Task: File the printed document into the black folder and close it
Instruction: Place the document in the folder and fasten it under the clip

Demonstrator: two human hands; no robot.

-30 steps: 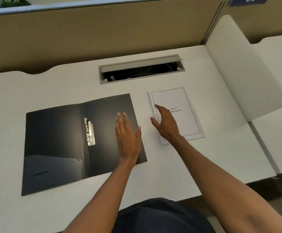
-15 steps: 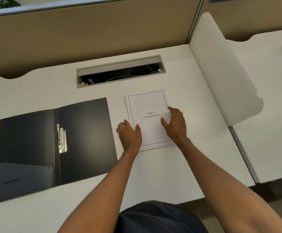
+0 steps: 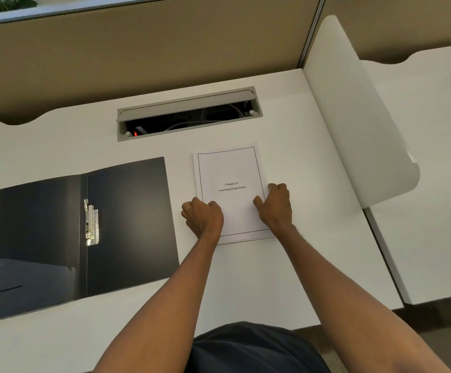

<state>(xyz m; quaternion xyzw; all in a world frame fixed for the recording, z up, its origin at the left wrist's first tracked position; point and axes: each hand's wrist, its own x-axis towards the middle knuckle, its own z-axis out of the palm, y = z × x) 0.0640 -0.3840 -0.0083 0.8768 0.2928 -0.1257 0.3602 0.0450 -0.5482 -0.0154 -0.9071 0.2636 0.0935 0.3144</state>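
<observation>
Having left the black folder [image 3: 81, 235] a second ago, now curling at the left edge of the printed document [image 3: 231, 191] — left hand [image 3: 204, 218], fingers bent under into a loose fist, thumb lying on the page. Having shifted from the sheet's left side to its right edge — right hand [image 3: 276, 204], fingers likewise tucked around the edge, thumb pressing on top. Looking like a pinch on both long sides, though not clear whether the paper is actually clamped or lifted yet; lying flat at centre frame, just right of the folder and apart from it. Meaning, probably, pick-up starting and filing not yet begun. Lying open at left of frame, metal clip [image 3: 91, 223] exposed beside the spine. Leaving bare white desk [image 3: 245, 278] below and between the two for carrying leftward — cable tray [image 3: 189, 113] close above the page's top edge, white divider [image 3: 353, 117] standing at right.
</observation>
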